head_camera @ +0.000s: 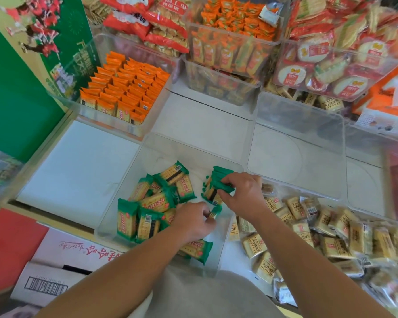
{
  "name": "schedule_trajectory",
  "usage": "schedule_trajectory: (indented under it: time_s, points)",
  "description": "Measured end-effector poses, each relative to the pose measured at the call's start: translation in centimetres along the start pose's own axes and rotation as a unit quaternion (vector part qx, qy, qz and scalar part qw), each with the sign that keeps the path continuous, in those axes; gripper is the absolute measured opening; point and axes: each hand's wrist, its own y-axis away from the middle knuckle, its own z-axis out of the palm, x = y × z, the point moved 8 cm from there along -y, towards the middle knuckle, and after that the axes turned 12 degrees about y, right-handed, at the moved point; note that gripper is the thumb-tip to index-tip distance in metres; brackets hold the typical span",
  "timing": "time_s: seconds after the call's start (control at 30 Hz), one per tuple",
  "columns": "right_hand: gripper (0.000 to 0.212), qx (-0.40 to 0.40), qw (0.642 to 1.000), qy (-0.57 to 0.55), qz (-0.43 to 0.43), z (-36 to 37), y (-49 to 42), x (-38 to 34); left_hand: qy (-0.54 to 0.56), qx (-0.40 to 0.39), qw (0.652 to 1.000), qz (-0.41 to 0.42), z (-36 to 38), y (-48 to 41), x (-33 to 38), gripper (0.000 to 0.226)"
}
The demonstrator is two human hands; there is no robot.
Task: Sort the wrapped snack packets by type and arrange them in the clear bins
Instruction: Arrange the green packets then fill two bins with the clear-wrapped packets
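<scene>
In the near bin [170,152], the right hand [241,193] grips an upright row [215,181] of green packets while the left hand [193,222] pinches one more packet [215,212] just beside it, and slackening the right hold could topple the row onto the loose pile [152,203].
</scene>
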Motion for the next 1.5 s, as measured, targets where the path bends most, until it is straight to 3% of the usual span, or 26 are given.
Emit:
schedule_trajectory:
  time_s: [0.17,0.33,0.53,0.67,0.73,0.83,0.9,1.0,1.07,1.17,1.3,1.43,1.5]
  points:
    - [0.022,-0.026,1.0,0.011,0.007,-0.3,-0.3,-0.2,0.148,-0.132,0.98,-0.017,0.5,1.9,-0.4,0.03]
    - [0.024,-0.058,0.998,0.021,0.003,-0.2,-0.5,-0.4,0.238,-0.005,0.971,-0.002,-1.5,2.2,-0.5,0.059]
    - [0.027,-0.188,0.979,0.074,0.012,0.6,-0.8,-1.3,0.304,0.075,0.95,-0.007,-2.4,2.2,-0.4,0.051]
    - [0.045,-0.22,0.966,0.133,0.002,1.9,0.2,-2.7,0.253,0.117,0.96,0.017,-2.5,1.8,0.4,0.042]
    - [0.048,-0.219,0.958,0.185,-0.009,2.4,0.7,-2.9,0.212,0.088,0.973,0.032,-2.3,1.3,0.6,0.041]
    - [0.038,-0.206,0.953,0.222,-0.029,2.8,1.1,-3.1,0.022,0.015,0.995,0.094,-2.8,1.1,1.0,0.048]
    - [0.04,-0.186,0.955,0.228,-0.024,2.7,0.9,-3.1,-0.111,-0.042,0.981,0.156,-3.2,1.8,1.6,0.05]
    - [0.049,-0.17,0.953,0.249,-0.019,2.6,0.8,-3.4,-0.225,-0.176,0.947,0.149,-2.3,2.8,0.5,0.058]
    - [0.056,-0.171,0.954,0.247,-0.014,2.6,0.6,-3.5,-0.282,-0.217,0.921,0.159,-1.4,3.4,-0.2,0.049]
    - [0.062,-0.172,0.959,0.224,-0.009,2.4,0.6,-3.4,-0.294,-0.201,0.916,0.184,-1.3,3.6,0.0,0.028]
    - [0.04,-0.09,0.99,0.1,-0.029,1.2,2.5,-3.3,-0.22,-0.172,0.945,0.171,-2.3,3.4,0.0,0.015]
    - [0.033,-0.193,0.964,0.144,-0.116,2.3,6.0,-5.8,-0.28,-0.189,0.926,0.167,-1.2,4.2,-0.4,0.043]
    - [0.035,-0.196,0.962,0.133,-0.133,2.7,6.6,-6.2,-0.302,-0.19,0.921,0.157,-0.8,4.3,-0.6,0.059]
